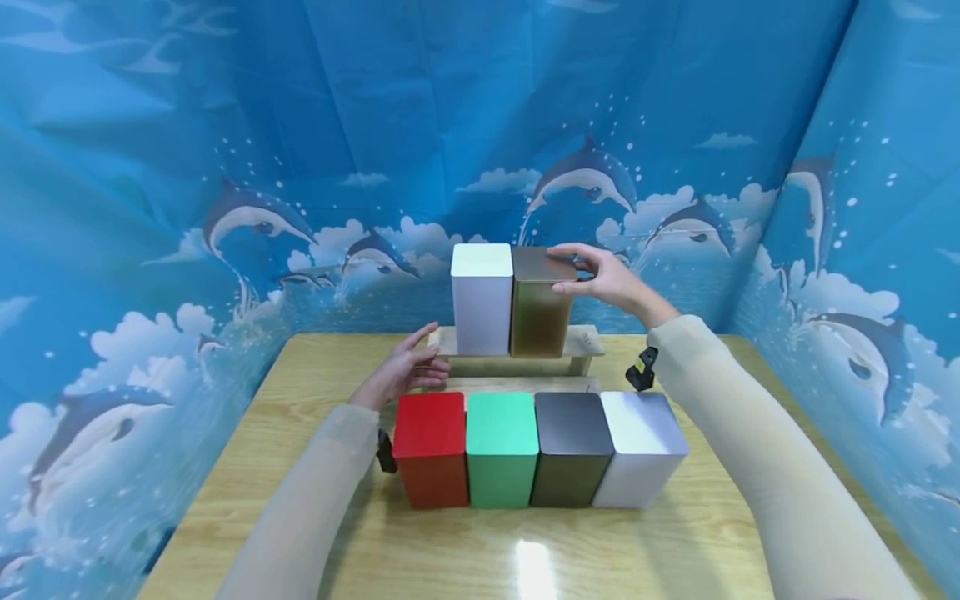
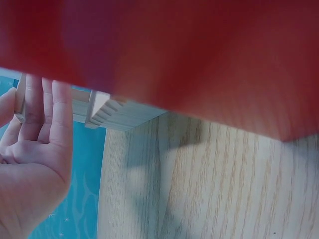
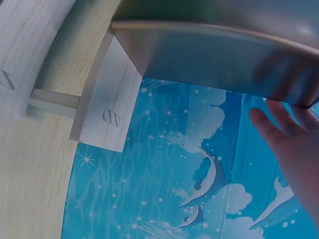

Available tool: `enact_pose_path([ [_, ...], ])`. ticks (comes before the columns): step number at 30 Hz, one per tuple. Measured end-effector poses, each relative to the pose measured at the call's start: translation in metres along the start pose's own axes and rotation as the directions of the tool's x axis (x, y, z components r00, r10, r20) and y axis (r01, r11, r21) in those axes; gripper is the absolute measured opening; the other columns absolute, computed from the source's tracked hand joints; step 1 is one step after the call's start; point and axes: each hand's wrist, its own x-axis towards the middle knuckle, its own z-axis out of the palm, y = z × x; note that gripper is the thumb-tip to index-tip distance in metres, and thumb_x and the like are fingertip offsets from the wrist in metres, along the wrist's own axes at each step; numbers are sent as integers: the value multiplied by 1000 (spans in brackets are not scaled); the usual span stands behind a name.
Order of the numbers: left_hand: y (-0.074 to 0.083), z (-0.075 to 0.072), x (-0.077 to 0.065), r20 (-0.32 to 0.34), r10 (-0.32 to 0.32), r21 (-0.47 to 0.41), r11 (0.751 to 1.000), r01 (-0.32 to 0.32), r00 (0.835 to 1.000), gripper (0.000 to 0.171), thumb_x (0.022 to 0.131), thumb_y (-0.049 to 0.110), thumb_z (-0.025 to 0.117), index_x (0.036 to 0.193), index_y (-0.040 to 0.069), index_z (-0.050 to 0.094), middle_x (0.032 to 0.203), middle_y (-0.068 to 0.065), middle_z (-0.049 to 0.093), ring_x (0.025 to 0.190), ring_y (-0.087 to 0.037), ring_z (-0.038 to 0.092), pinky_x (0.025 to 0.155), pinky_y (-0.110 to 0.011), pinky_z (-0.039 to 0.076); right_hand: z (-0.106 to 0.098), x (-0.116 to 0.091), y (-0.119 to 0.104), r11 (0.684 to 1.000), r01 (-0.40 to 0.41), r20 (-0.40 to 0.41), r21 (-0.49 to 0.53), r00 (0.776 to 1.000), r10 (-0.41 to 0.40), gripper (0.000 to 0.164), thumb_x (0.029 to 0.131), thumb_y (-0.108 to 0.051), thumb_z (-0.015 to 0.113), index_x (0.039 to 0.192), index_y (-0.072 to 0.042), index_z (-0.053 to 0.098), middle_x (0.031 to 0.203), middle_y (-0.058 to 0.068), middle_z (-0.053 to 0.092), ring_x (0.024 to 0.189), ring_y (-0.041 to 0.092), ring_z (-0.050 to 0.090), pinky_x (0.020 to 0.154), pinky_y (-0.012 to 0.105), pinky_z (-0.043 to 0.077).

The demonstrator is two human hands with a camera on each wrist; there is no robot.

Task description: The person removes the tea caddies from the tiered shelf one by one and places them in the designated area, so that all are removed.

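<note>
A tall brown metallic tin (image 1: 542,317) stands on the upper step of a small wooden stepped rack (image 1: 583,340), close beside a white tin (image 1: 482,312). My right hand (image 1: 603,279) holds the brown tin at its top right corner, thumb at the front and fingers toward the back. In the right wrist view, the fingertips (image 3: 271,107) meet the edge of its shiny side. My left hand (image 1: 408,367) holds the rack's left end, its thumb and fingers on either side of the board. In the left wrist view a blurred red surface hides part of that hand (image 2: 37,149).
Before the rack, a row stands on the wooden table (image 1: 300,467): a red tin (image 1: 430,450), a green tin (image 1: 501,450), a black tin (image 1: 572,450) and a second white tin (image 1: 641,450). A dolphin-printed blue curtain (image 1: 420,150) surrounds the table's back and sides.
</note>
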Motion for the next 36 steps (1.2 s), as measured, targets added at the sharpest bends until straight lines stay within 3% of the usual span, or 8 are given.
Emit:
enact_pose_path([
  [10,3,2,-2,-9,4,16,1000,-4,1000,55,98,21,48,147,31,26,88,-14,68,78,-25,68,80,-43,53,1,-7,0,999,27,-13,-43,1000,-28,56,86,-16,68,137,-9,46,144,6,34,131,29,28,105,54,24],
  [14,2,2,-2,-13,2,15,1000,-1,1000,54,98,21,49,147,31,27,88,-14,68,79,-26,68,80,-44,52,1,-10,0,998,22,-3,-66,1000,-23,54,86,-18,68,136,-12,49,144,7,30,130,29,28,103,57,26],
  [22,0,1,-2,9,13,18,1000,-13,1000,55,99,19,46,148,30,23,89,-14,68,79,-27,68,79,-43,53,4,-17,-2,994,8,6,-113,1000,-8,51,86,-20,67,134,-13,51,150,11,18,136,33,15,99,64,26],
  [27,0,2,-3,-1,11,17,1000,-11,1000,54,99,20,47,147,31,25,87,-14,68,77,-25,68,77,-41,54,6,-23,-3,995,19,-24,-97,999,-21,50,86,-19,68,133,-11,53,148,12,18,132,36,21,94,59,34],
  [36,2,3,-4,11,1,40,999,-2,1000,57,99,21,46,149,29,20,93,-15,67,83,-26,67,84,-45,50,-1,-38,-7,993,-10,-105,-121,994,-2,52,86,-20,67,135,-13,51,148,12,17,117,34,42,85,45,46],
])
